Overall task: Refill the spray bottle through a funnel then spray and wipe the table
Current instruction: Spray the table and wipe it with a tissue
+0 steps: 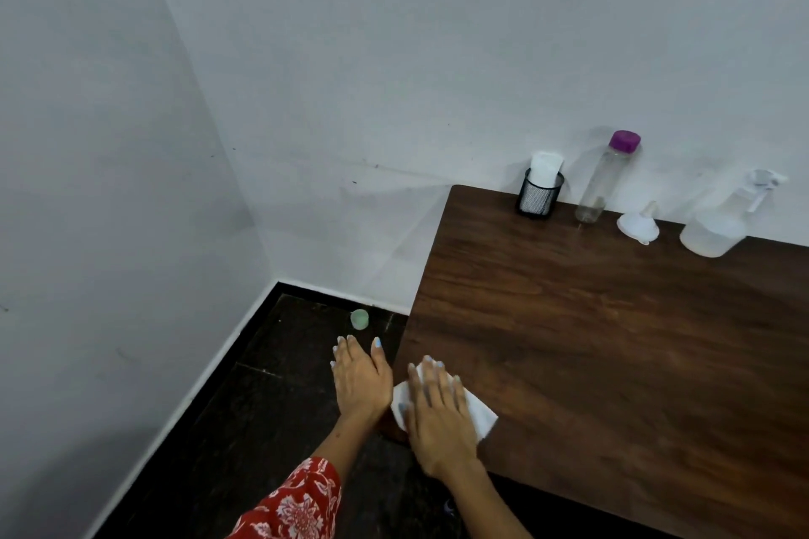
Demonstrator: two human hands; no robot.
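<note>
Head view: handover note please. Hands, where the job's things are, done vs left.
Right hand: flat, pressing the white cloth on the table at its near left corner.
Left hand: open, past the table's left edge, holding nothing.
Spray bottle, funnel and purple-capped bottle stand along the far edge by the wall.
Done: refill apparently; wiping underway.
Left: wipe the rest of the table.

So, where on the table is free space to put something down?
The middle and right of the table are bare, from the cloth under the right hand to the back row. Crowded: mesh cup, bottle, funnel, spray bottle.
</note>
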